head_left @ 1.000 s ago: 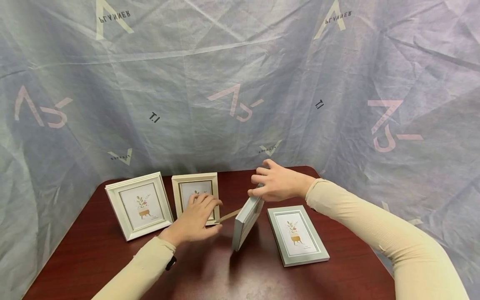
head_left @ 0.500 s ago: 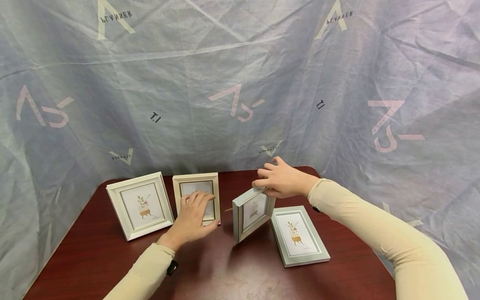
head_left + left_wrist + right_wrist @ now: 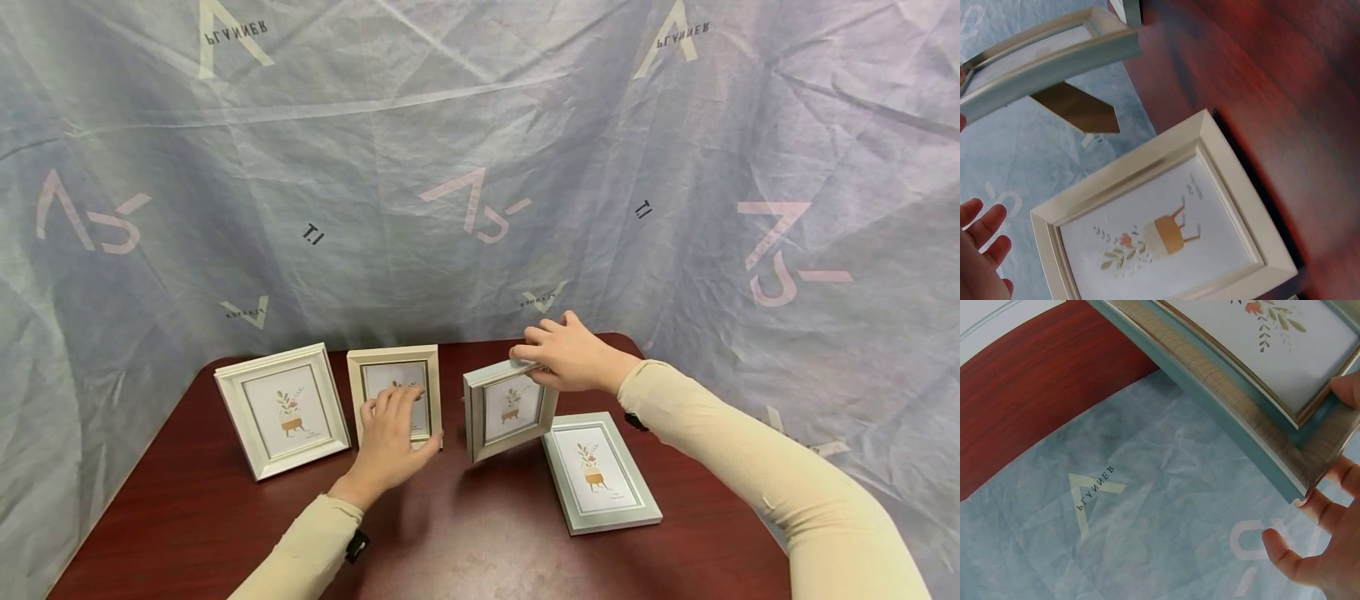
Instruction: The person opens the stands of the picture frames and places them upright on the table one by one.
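My right hand (image 3: 576,354) grips a grey-blue and taupe picture frame (image 3: 512,408) by its top edge. The thumb lies on its front border in the right wrist view, with fingers behind. The frame is upright and angled, its flower picture facing forward; whether its bottom touches the table cannot be told. A brown stand leg (image 3: 1079,107) sticks out behind it in the left wrist view. My left hand (image 3: 390,450), fingers loosely bent, hovers before a standing cream picture frame (image 3: 400,356), covering part of it. The left wrist view shows these fingers apart from both frames.
A white picture frame (image 3: 283,410) stands tilted at the far left. Face up at the right lies a pale grey-green picture frame (image 3: 597,473). The dark red table (image 3: 465,542) ends at a printed grey cloth (image 3: 480,275) hanging behind it.
My right hand has turned the held picture frame from nearly edge-on to facing forward, moving it slightly back and right. My left hand has drawn back slightly from the gap between the frames.
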Action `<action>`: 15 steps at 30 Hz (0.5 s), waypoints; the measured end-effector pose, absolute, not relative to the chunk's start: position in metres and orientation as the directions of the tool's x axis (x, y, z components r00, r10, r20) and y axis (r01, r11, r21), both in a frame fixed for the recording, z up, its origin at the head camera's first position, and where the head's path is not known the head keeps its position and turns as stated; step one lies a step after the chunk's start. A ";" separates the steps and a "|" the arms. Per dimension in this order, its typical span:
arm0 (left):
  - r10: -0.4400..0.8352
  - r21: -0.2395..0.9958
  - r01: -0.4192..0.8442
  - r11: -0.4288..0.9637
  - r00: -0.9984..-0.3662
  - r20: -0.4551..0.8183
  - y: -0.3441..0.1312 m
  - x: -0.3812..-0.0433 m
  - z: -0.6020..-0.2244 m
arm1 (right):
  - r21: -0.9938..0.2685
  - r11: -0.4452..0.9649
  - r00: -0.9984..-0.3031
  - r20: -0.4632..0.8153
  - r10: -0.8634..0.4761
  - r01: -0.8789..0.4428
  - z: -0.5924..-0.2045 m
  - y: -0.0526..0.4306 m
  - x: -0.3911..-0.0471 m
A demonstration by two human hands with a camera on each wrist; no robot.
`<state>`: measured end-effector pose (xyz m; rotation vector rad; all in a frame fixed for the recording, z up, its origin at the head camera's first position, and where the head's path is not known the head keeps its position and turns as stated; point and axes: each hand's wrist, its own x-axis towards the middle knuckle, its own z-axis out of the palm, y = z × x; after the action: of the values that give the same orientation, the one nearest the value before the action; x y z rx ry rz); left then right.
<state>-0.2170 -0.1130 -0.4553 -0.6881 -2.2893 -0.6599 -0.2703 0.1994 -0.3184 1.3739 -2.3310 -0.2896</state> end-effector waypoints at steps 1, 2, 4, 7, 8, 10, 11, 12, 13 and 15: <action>0.294 0.275 0.620 0.735 -0.656 0.695 -0.111 -0.217 -0.456 | 0.378 0.496 -0.429 0.250 -0.868 -0.782 -0.319 0.199 -0.270; 0.293 0.280 0.619 0.734 -0.660 0.692 -0.110 -0.217 -0.457 | 0.375 0.500 -0.431 0.255 -0.865 -0.781 -0.319 0.199 -0.270; 0.294 0.292 0.622 0.727 -0.665 0.686 -0.106 -0.216 -0.457 | 0.368 0.510 -0.438 0.265 -0.859 -0.777 -0.320 0.198 -0.269; 0.296 0.288 0.628 0.723 -0.659 0.692 -0.101 -0.217 -0.457 | 0.352 0.529 -0.454 0.276 -0.847 -0.772 -0.320 0.197 -0.267; 0.298 0.287 0.631 0.721 -0.656 0.693 -0.100 -0.217 -0.456 | 0.342 0.535 -0.460 0.280 -0.843 -0.772 -0.319 0.196 -0.267; 0.302 0.283 0.635 0.719 -0.651 0.696 -0.096 -0.217 -0.455 | 0.323 0.547 -0.471 0.288 -0.834 -0.772 -0.318 0.195 -0.265; 0.304 0.281 0.636 0.718 -0.650 0.696 -0.095 -0.217 -0.455 | 0.314 0.552 -0.474 0.294 -0.830 -0.773 -0.318 0.195 -0.265; 0.306 0.281 0.637 0.718 -0.651 0.695 -0.093 -0.217 -0.455 | 0.308 0.554 -0.473 0.301 -0.828 -0.774 -0.318 0.194 -0.265; 0.308 0.283 0.637 0.717 -0.653 0.692 -0.091 -0.218 -0.455 | 0.302 0.555 -0.470 0.312 -0.826 -0.775 -0.318 0.193 -0.264; 0.313 0.288 0.637 0.715 -0.660 0.682 -0.087 -0.218 -0.454 | 0.295 0.556 -0.462 0.332 -0.822 -0.777 -0.317 0.192 -0.264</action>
<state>-0.2182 -0.0870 -0.4543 -0.7189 -2.3061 -0.6907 -0.2636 0.1925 -0.3174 1.2939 -2.3572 -0.1401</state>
